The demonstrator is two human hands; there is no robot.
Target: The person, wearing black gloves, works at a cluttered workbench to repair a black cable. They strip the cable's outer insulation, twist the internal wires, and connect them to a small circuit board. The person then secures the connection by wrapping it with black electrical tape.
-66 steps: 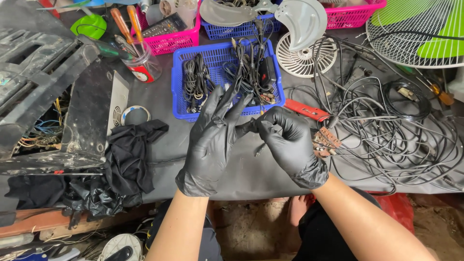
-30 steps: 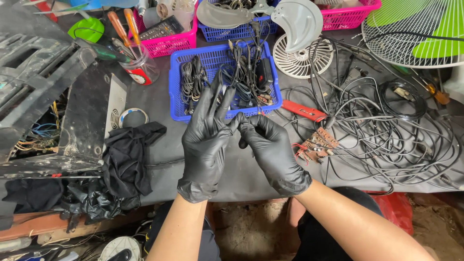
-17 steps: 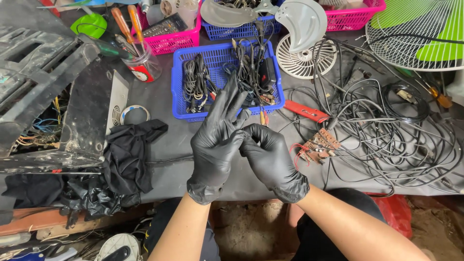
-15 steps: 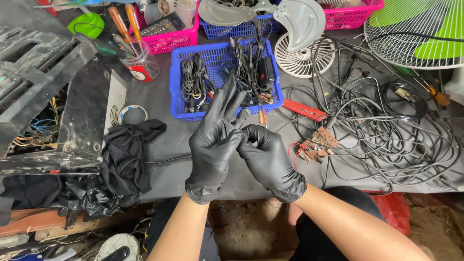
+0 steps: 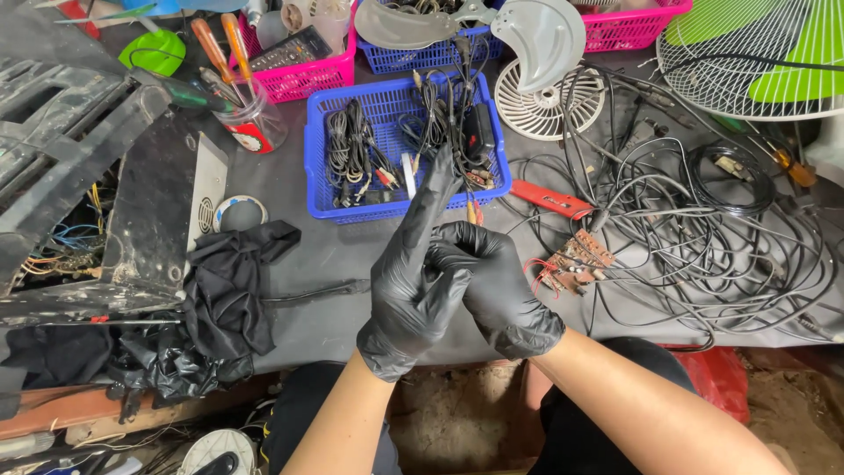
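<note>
A dark grey workbench top point(image 5: 290, 189) is seen under even, soft light; bare brown earthen floor point(image 5: 448, 413) is visible below its near edge.

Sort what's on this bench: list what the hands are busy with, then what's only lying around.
In hand:
left hand, black glove being adjusted
right hand, gloved, pinching the left glove

Lying about:
blue basket of cables
tangled black cables
small circuit boards
white fan guard
black cloth
jar of screwdrivers
</note>
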